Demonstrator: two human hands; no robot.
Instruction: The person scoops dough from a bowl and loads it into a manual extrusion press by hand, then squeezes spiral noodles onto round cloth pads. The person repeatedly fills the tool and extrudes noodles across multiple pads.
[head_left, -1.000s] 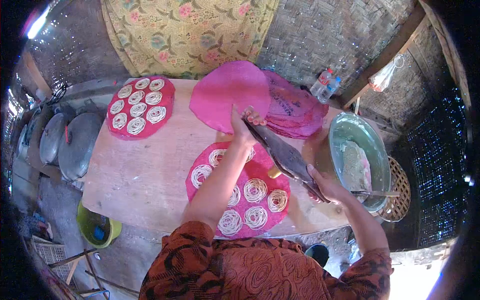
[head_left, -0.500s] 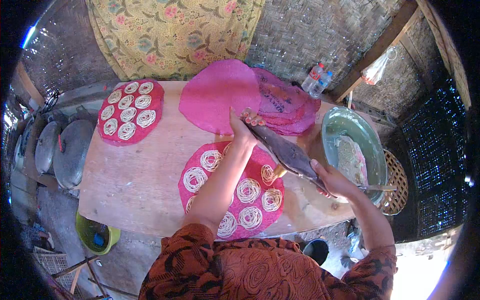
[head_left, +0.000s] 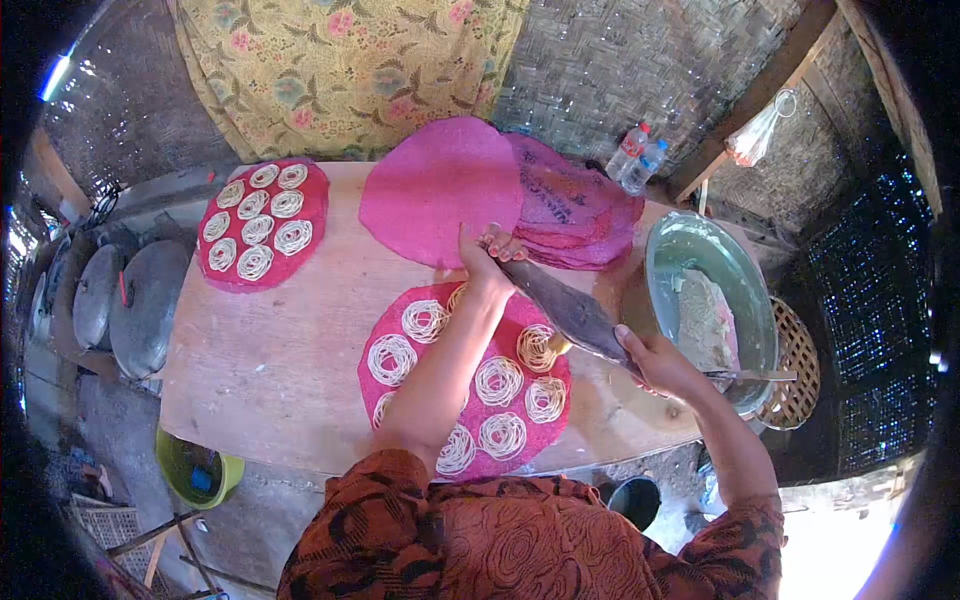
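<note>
My left hand point(head_left: 490, 258) is closed on the upper end of a long dark hand press point(head_left: 565, 308), and my right hand point(head_left: 662, 365) is closed around its lower right end. The press slants over a round pink mesh sheet point(head_left: 475, 305). From beneath it shows a yellowish tip point(head_left: 560, 345), close to a coil of pale dough strands point(head_left: 536, 347) on the sheet. Several other coils point(head_left: 498, 382) lie on this sheet; my left forearm covers some of them. The join between tip and press is hidden.
Another pink sheet bearing coils point(head_left: 265, 272) lies at the table's left. Behind are stacked pink sheets point(head_left: 440, 190). A green basin point(head_left: 655, 265) with pale dough point(head_left: 705, 315) stands right, below plastic bottles point(head_left: 632, 150). A flat blade point(head_left: 750, 375) crosses the basin's near rim.
The coil beneath the press has gained strands and looks rounder. My right hand and the press's lower end have shifted slightly up and left. Both hands keep their grip.
</note>
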